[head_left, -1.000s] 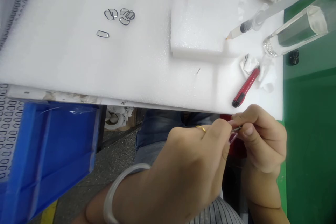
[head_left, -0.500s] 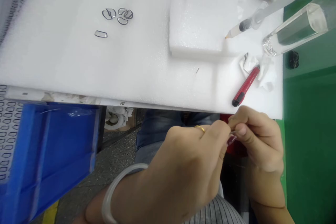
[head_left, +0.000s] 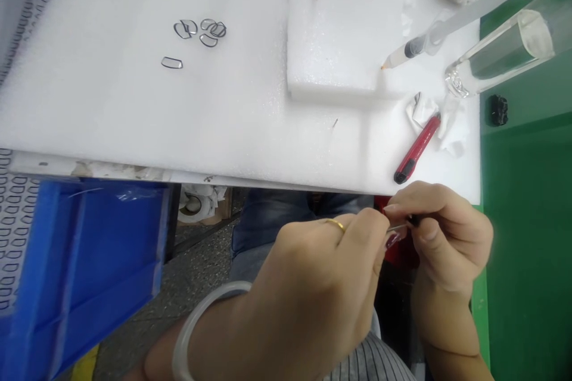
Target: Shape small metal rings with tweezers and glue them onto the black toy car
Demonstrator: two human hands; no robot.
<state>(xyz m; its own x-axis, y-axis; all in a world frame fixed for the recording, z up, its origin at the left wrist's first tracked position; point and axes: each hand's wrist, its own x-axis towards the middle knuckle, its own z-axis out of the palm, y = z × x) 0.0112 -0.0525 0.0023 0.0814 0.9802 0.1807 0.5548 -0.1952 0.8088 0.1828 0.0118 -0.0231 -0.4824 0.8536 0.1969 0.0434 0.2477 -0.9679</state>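
My left hand (head_left: 322, 286) is closed in a pinch just below the front edge of the white foam sheet (head_left: 179, 113); what it holds is hidden by its fingers. It wears a gold ring and a pale bangle on the wrist. My right hand (head_left: 447, 244) is closed around a thin metal tool (head_left: 400, 227) whose tip points left into the left hand's fingertips. The two hands meet over my lap. Several small dark wire rings (head_left: 201, 30) lie on the foam at the upper left, far from both hands.
A red utility knife (head_left: 417, 149) lies on the foam near my right hand, beside crumpled paper (head_left: 422, 108). A foam block (head_left: 335, 47), a syringe (head_left: 420, 47) and a clear tube (head_left: 500, 53) sit further back. A blue bin (head_left: 89, 262) stands at the left. Green surface at the right.
Both hands stay together with only small shifts. The right hand's fingers have moved slightly, and more of the thin tool shows between the hands now.
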